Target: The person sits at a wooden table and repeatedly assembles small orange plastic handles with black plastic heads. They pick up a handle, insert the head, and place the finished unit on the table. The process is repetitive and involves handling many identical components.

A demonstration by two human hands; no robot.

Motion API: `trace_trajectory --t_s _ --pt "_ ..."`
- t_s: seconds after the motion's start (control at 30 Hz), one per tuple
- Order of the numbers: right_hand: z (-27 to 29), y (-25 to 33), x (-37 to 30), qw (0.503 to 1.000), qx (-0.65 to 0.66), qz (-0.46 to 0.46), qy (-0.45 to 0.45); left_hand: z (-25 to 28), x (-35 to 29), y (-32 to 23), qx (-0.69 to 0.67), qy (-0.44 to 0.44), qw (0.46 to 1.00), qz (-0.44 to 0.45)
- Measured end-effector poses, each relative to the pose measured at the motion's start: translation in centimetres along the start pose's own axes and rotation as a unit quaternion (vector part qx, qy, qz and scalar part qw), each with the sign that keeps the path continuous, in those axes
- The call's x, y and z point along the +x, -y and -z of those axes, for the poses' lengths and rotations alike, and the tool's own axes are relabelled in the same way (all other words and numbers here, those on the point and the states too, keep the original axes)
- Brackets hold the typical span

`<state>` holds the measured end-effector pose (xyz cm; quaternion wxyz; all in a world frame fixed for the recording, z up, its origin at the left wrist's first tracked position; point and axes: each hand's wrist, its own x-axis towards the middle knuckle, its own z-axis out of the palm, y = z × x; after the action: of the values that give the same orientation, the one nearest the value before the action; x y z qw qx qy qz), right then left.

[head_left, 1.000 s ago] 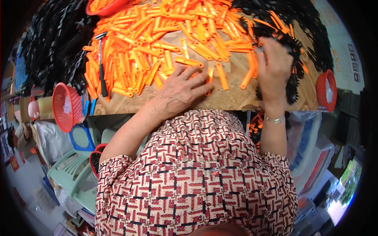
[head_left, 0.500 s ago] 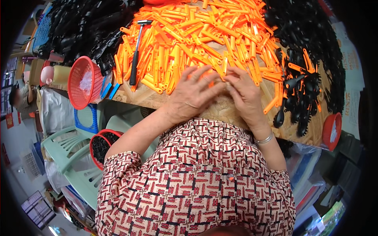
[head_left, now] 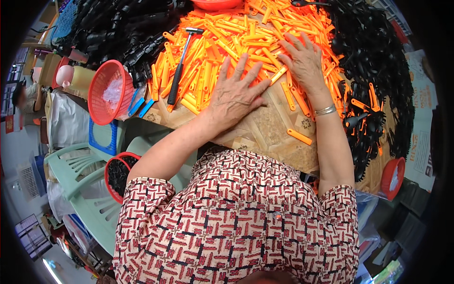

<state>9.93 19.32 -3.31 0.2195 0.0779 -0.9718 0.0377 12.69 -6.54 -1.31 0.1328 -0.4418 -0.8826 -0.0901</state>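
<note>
A wide pile of orange plastic handles (head_left: pixel 208 78) covers the far middle of the table. My left hand (head_left: pixel 235 97) rests with spread fingers at the pile's near edge, its fingertips on the handles. Farther right, my right hand (head_left: pixel 305 66) reaches over the pile, fingers apart and touching the pieces. Neither hand grips anything that I can see. A single orange handle (head_left: pixel 299 137) lies apart on the table, nearer to me than my right hand. Left of my left hand, a hammer (head_left: pixel 178 78) with a black grip lies on the pile.
Black plastic parts are heaped at the far left (head_left: pixel 123 28) and along the right (head_left: pixel 373 52). A red basket (head_left: pixel 100 90) with clear plastic stands left, beside two blue pieces (head_left: pixel 142 107). A small red basket (head_left: pixel 393 177) sits at the right edge. Green chairs (head_left: pixel 80 165) stand left.
My hands have moved apart and away from me onto the pile. The fingers of my right hand, bent together before, are now spread. The lone orange handle now shows on the table.
</note>
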Motion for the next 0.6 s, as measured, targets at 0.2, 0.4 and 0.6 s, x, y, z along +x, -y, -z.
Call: trace_trajectory --t_s 0.2,0.4,0.6 --pt "0.8 1.2 1.0 0.997 0.006 0.012 -0.077 0.0 0.9 1.6 -0.019 -0.047 0.999 0.018" --pt "-1.6 6.4 8.4 0.985 0.124 0.089 -0.075 -0.6 0.7 1.6 -0.003 -0.051 0.998 0.025" --pt "-3.1 7.9 11.1 0.991 0.058 0.105 -0.062 -0.3 0.9 1.7 -0.024 -0.057 0.997 0.039"
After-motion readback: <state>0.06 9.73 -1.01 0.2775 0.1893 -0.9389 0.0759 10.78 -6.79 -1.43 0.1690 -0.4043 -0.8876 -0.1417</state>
